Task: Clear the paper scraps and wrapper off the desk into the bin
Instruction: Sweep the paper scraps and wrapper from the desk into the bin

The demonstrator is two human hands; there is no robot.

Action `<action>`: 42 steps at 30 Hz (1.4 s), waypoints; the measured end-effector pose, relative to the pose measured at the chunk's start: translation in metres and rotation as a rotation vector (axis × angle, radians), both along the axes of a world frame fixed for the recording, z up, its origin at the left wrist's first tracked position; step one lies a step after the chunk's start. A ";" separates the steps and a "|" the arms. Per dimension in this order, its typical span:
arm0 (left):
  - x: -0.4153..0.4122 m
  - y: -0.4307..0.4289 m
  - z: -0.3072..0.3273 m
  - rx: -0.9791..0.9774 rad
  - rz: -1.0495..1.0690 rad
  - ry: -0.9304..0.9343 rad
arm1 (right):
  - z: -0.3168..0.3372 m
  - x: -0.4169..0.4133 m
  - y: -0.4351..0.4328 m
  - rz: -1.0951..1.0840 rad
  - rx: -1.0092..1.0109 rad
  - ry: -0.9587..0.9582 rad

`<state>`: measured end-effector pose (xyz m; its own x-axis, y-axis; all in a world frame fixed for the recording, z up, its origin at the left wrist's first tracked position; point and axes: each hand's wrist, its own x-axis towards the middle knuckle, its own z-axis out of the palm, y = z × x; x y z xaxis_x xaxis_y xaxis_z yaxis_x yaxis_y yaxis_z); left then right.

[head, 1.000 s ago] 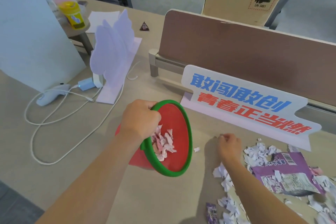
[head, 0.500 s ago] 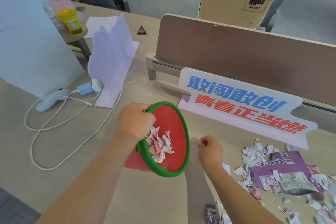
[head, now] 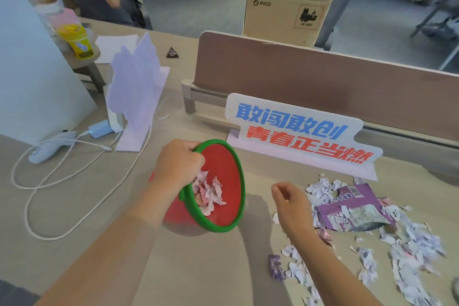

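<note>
Left hand (head: 179,161) in a grip on the tilted bin (head: 223,169) rim; right hand (head: 289,200) loosely curled, grip empty, beside the scraps (head: 320,187).

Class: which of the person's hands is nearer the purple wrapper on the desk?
The right hand, just left of the purple wrapper by the scraps. The left hand is farther left, gripping the bin's green rim.
</note>
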<state>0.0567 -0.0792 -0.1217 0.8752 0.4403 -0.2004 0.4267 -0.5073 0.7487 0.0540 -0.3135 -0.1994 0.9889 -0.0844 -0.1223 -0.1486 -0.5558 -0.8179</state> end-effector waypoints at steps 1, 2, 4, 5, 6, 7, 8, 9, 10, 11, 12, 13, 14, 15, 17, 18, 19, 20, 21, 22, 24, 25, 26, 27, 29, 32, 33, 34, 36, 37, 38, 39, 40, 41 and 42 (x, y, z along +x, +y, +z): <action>-0.001 -0.003 0.000 0.013 -0.027 0.007 | -0.010 -0.012 -0.012 -0.013 -0.054 0.013; -0.003 -0.007 0.000 0.024 -0.055 0.012 | -0.019 -0.026 -0.023 -0.017 -0.106 0.016; -0.005 -0.015 0.001 0.040 -0.095 0.013 | -0.034 -0.054 -0.038 0.005 -0.206 -0.032; -0.006 -0.018 0.001 0.050 -0.111 0.015 | -0.041 -0.066 -0.043 0.033 -0.251 -0.063; -0.008 -0.021 0.000 0.060 -0.129 0.015 | -0.049 -0.078 -0.045 0.063 -0.294 -0.073; -0.010 -0.024 -0.002 0.066 -0.141 0.013 | -0.058 -0.089 -0.044 0.085 -0.343 -0.069; -0.013 -0.026 -0.003 0.072 -0.151 0.007 | -0.067 -0.098 -0.041 0.095 -0.410 -0.061; -0.016 -0.028 -0.004 0.077 -0.158 0.001 | -0.076 -0.106 -0.036 0.103 -0.488 -0.065; -0.018 -0.029 -0.005 0.083 -0.164 -0.006 | -0.084 -0.109 -0.032 0.109 -0.557 -0.078; -0.021 -0.029 -0.007 0.083 -0.169 -0.011 | -0.090 -0.108 -0.029 0.116 -0.606 -0.086; -0.022 -0.030 -0.008 0.088 -0.178 -0.017 | -0.094 -0.104 -0.027 0.124 -0.634 -0.077; -0.023 -0.030 -0.009 0.096 -0.188 -0.022 | -0.098 -0.097 -0.026 0.130 -0.647 -0.055; -0.023 -0.030 -0.009 0.111 -0.197 -0.028 | -0.102 -0.088 -0.027 0.126 -0.660 -0.038; -0.022 -0.030 -0.010 0.122 -0.197 -0.037 | -0.104 -0.077 -0.028 0.114 -0.668 -0.039; -0.020 -0.030 -0.011 0.134 -0.193 -0.047 | -0.108 -0.056 -0.033 0.106 -0.677 -0.026; -0.019 -0.030 -0.011 0.138 -0.192 -0.050 | -0.112 -0.045 -0.035 0.124 -0.684 -0.020; -0.018 -0.031 -0.012 0.138 -0.189 -0.052 | -0.115 -0.036 -0.037 0.150 -0.687 -0.033; -0.016 -0.031 -0.013 0.141 -0.186 -0.054 | -0.120 -0.028 -0.038 0.177 -0.680 -0.064; -0.015 -0.031 -0.014 0.139 -0.183 -0.055 | -0.124 -0.022 -0.038 0.188 -0.663 -0.107; -0.014 -0.032 -0.013 0.138 -0.183 -0.054 | -0.127 -0.018 -0.039 0.177 -0.640 -0.156; -0.013 -0.033 -0.012 0.134 -0.178 -0.053 | -0.131 -0.015 -0.041 0.155 -0.615 -0.243; -0.013 -0.034 -0.012 0.134 -0.169 -0.052 | -0.131 -0.015 -0.043 0.159 -0.615 -0.278; -0.013 -0.035 -0.011 0.134 -0.164 -0.050 | -0.131 -0.015 -0.046 0.159 -0.616 -0.317; -0.012 -0.036 -0.011 0.131 -0.159 -0.046 | -0.129 -0.013 -0.048 0.157 -0.611 -0.328; -0.011 -0.036 -0.012 0.123 -0.156 -0.035 | -0.125 -0.010 -0.051 0.163 -0.614 -0.303; -0.009 -0.038 -0.012 0.128 -0.150 -0.026 | -0.124 -0.004 -0.053 0.220 -0.626 -0.287; -0.009 -0.038 -0.011 0.127 -0.140 -0.025 | -0.122 -0.001 -0.054 0.238 -0.621 -0.249; -0.009 -0.039 -0.011 0.125 -0.132 -0.022 | -0.120 0.003 -0.055 0.241 -0.620 -0.222; -0.009 -0.039 -0.011 0.111 -0.119 -0.017 | -0.112 0.010 -0.054 0.188 -0.558 -0.149; -0.008 -0.038 -0.012 0.101 -0.119 -0.014 | -0.101 0.012 -0.050 0.146 -0.497 -0.136; -0.008 -0.038 -0.012 0.092 -0.119 -0.010 | -0.089 0.013 -0.044 0.091 -0.428 -0.149; -0.007 -0.037 -0.011 0.082 -0.117 -0.005 | -0.072 0.012 -0.036 0.035 -0.333 -0.163; -0.008 -0.037 -0.009 0.076 -0.112 0.000 | -0.056 0.011 -0.025 -0.008 -0.218 -0.176; -0.009 -0.036 -0.007 0.075 -0.100 0.003 | -0.040 0.010 -0.012 -0.047 -0.093 -0.205; -0.009 -0.036 -0.005 0.079 -0.088 0.006 | -0.025 0.008 0.001 -0.089 0.032 -0.218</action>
